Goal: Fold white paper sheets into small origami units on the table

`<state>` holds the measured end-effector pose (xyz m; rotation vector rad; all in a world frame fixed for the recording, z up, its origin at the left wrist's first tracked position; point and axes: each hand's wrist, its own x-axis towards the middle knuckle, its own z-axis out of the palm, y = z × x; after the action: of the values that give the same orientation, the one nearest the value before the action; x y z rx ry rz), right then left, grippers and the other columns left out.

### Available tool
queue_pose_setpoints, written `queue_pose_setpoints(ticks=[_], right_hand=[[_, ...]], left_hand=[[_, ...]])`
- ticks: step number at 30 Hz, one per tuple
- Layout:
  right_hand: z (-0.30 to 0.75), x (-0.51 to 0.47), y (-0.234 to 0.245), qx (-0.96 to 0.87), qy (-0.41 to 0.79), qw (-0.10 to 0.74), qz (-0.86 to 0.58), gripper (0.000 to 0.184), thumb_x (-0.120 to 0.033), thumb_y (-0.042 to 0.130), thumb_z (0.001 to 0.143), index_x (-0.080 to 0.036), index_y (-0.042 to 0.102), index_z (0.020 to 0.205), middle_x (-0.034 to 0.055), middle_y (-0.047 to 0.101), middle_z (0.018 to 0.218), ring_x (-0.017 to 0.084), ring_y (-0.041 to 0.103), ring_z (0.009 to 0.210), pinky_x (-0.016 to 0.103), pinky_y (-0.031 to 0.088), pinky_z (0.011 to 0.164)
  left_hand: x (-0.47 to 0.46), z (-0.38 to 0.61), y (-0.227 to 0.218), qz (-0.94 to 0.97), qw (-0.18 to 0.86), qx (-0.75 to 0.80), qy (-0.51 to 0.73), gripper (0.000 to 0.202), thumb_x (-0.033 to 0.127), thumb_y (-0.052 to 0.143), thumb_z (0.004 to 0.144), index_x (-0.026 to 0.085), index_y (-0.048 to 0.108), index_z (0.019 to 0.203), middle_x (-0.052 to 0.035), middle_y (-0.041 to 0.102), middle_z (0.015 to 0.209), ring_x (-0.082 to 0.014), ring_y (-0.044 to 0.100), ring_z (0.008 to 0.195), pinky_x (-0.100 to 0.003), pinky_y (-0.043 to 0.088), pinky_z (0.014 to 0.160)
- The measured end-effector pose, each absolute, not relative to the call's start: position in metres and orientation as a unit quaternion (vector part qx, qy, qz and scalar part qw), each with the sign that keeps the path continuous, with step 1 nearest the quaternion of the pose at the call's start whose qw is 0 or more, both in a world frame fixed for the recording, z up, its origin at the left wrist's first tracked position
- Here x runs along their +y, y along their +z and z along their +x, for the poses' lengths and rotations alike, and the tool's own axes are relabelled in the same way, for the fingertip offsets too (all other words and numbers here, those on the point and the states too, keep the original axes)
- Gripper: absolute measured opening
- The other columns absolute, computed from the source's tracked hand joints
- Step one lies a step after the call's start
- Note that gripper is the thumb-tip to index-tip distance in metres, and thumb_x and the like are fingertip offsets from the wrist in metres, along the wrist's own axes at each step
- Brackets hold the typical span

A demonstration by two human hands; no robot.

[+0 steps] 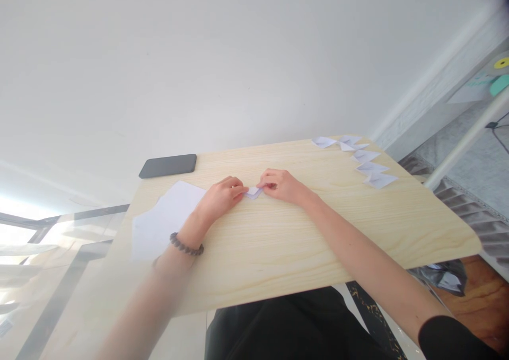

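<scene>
A small folded piece of white paper (253,192) is held just above or on the wooden table (278,243), between my two hands. My left hand (224,196) pinches its left end, thumb and fingers pressed together. On its other side my right hand (281,184) grips the right end with the fingertips. The fingers cover both ends, so only the middle shows. White paper sheets (159,227) lie to the left, partly under my left forearm. Several folded paper pieces (379,180) with pointed ends lie in a curved row at the far right.
A dark phone (168,165) lies at the table's back left corner, near the white wall (238,58). Beyond the right edge stand a pale pole (465,140) and a dark plastic bag (445,275) low on the floor. My dark-clothed lap is below the front edge.
</scene>
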<state>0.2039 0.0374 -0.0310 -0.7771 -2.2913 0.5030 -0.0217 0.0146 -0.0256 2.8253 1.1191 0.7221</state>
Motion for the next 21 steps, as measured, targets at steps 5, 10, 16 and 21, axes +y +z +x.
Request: queue_pose_setpoints(ticks=[5,10,16,21], right_hand=[[0.201,0.035,-0.028,-0.879,0.182,0.309,-0.314,0.019,-0.01,0.05,0.074,-0.016,0.068,0.077,0.0035,0.06,0.084,0.008,0.051,0.06,0.022,0.041,0.059],[0.197,0.03,-0.025,-0.868,0.187,0.303,-0.347,0.013,-0.024,0.054,0.077,-0.016,0.062,0.071,0.0029,0.056,0.078,0.01,0.05,0.066,0.024,0.041,0.064],[0.198,0.027,-0.02,-0.847,0.251,0.28,-0.376,0.018,-0.033,0.06,0.075,-0.018,0.056,0.084,0.0035,0.052,0.09,0.013,0.05,0.077,0.026,0.041,0.071],[0.199,0.028,-0.018,-0.854,0.27,0.26,-0.361,0.014,-0.032,0.057,0.077,-0.018,0.056,0.077,0.0022,0.052,0.082,0.013,0.048,0.075,0.025,0.039,0.069]], left_hand=[[0.009,-0.022,-0.017,0.911,0.022,0.361,0.196,0.024,0.016,0.05,0.079,0.021,0.067,0.095,-0.0056,0.06,0.092,-0.016,0.055,0.082,-0.027,0.046,0.068],[0.011,-0.016,-0.019,0.88,0.04,0.419,0.218,0.024,0.033,0.049,0.084,0.02,0.067,0.076,-0.0047,0.06,0.084,-0.017,0.053,0.081,-0.029,0.044,0.071],[0.013,-0.014,-0.025,0.86,0.053,0.458,0.218,0.024,0.038,0.05,0.083,0.023,0.065,0.095,-0.0048,0.059,0.092,-0.019,0.052,0.088,-0.031,0.044,0.075],[0.009,-0.01,-0.021,0.858,0.103,0.452,0.222,0.02,0.034,0.047,0.085,0.021,0.062,0.088,-0.0038,0.059,0.09,-0.018,0.052,0.088,-0.03,0.043,0.077]])
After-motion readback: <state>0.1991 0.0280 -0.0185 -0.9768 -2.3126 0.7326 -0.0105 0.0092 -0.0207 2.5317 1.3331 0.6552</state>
